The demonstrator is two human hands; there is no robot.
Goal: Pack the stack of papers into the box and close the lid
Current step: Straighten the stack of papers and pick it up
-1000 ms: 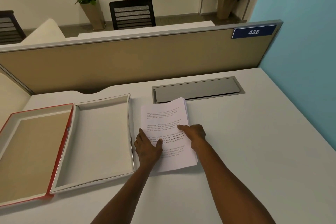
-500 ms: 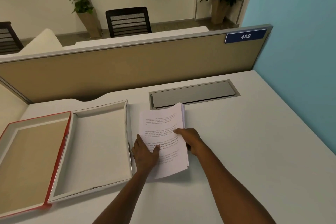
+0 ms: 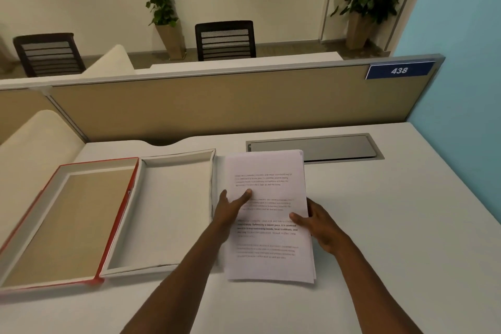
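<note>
A stack of printed white papers (image 3: 268, 168) is held above the white desk, just right of the open box. My left hand (image 3: 230, 207) grips the stack's left edge, thumb on top. My right hand (image 3: 318, 222) grips its right edge, thumb on the top sheet and fingers underneath. The box base (image 3: 173, 211) is a shallow white tray with nothing in it. Its red-edged lid (image 3: 67, 219) lies open flat to the left, showing a tan inside.
A grey cable hatch (image 3: 339, 146) is set into the desk behind the papers. A tan partition (image 3: 217, 106) with a blue 438 sign closes the back. A blue wall (image 3: 466, 89) stands on the right. Chairs and potted plants are beyond the partition.
Both hands shifted from pressing on top of the stack to gripping its side edges. The stack has come up off the desk and straightened. The camera tilted up.
</note>
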